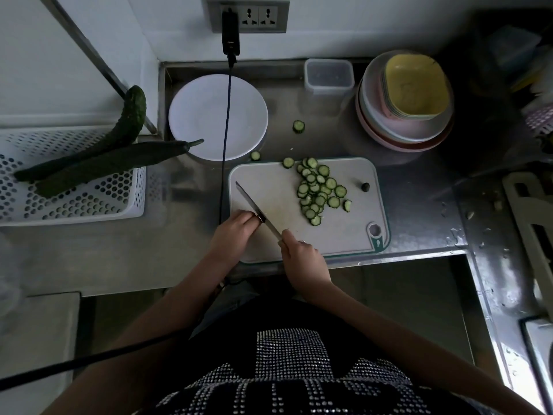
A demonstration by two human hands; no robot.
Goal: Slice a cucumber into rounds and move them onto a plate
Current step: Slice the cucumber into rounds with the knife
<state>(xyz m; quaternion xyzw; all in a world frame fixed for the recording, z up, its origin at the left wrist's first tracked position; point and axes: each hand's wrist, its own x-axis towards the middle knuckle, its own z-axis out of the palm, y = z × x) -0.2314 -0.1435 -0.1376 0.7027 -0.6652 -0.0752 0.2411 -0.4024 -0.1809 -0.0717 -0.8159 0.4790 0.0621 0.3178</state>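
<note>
A pile of cucumber rounds (317, 190) lies on the right half of the white cutting board (269, 187). My right hand (302, 253) grips the handle of a knife (248, 196); the blade points up-left, low over the board's left half. My left hand (236, 232) sits at the board's near-left corner with bent fingers touching the blade's heel; anything under them is hidden. The white plate (197, 115) stands behind the board to the left with no slices on it. A dark cucumber end (365, 187) lies near the board's right edge.
Three stray rounds lie off the pile: one on the counter (298, 126), one by the plate (255, 156), one on the board's far edge (288, 162). Two whole cucumbers (104, 163) rest on a white basket (74, 205). A black cable (226, 130) crosses the plate. Stacked bowls (404, 127) and a plastic box (329, 76) stand behind.
</note>
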